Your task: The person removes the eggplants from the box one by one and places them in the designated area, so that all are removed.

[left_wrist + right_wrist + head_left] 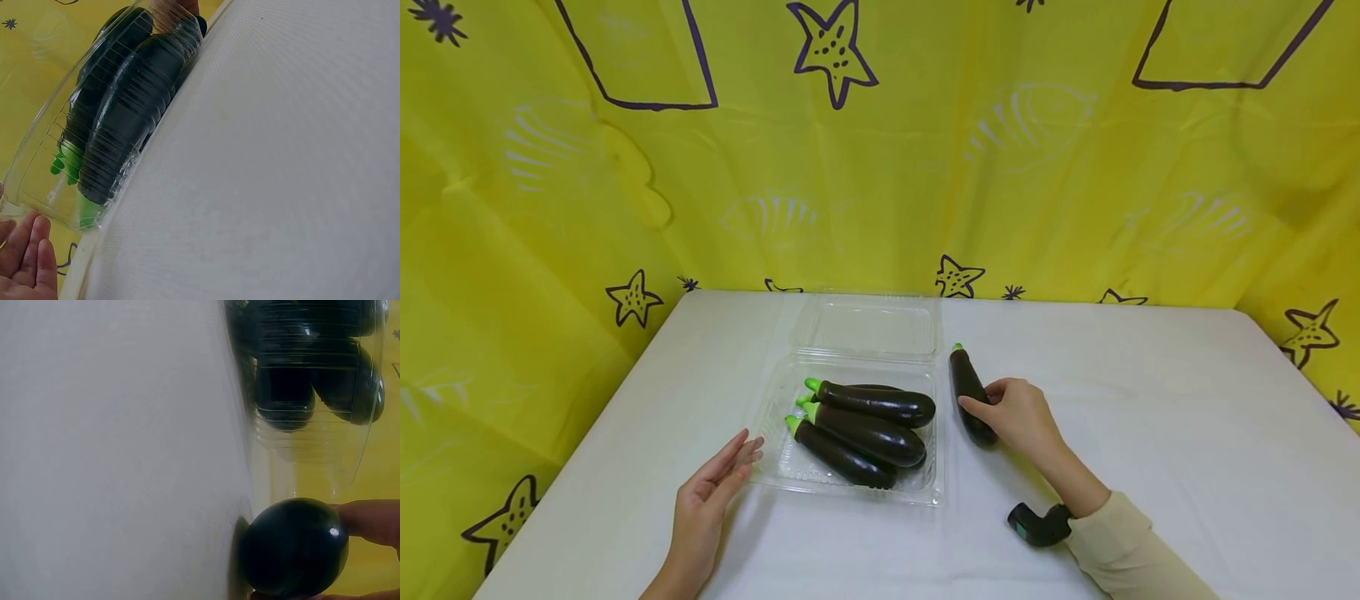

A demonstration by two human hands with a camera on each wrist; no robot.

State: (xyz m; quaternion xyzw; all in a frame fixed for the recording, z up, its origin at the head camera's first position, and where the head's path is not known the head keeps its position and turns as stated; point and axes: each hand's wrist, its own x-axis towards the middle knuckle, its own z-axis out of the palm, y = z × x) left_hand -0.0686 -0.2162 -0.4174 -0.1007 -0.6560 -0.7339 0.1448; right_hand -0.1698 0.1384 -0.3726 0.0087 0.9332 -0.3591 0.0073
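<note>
A dark purple eggplant (967, 392) with a green stem tip lies on the table, right of a clear plastic clamshell box (942, 487). My right hand (1018, 417) grips this eggplant near its thick end, thumb and fingers on opposite sides. In the right wrist view the eggplant's rounded end (297, 547) is close to the white surface. Several eggplants (868, 433) are piled inside the box, green stems to the left. My left hand (707, 492) is at the box's left edge, fingers mostly straight; in the left wrist view its fingertips (40, 228) are by the rim.
The box's lid (872, 327) lies folded back behind it. A white-covered table (1150, 433) extends on both sides, with a yellow patterned curtain (887, 167) around it. A black device (1037, 525) is on the right wrist.
</note>
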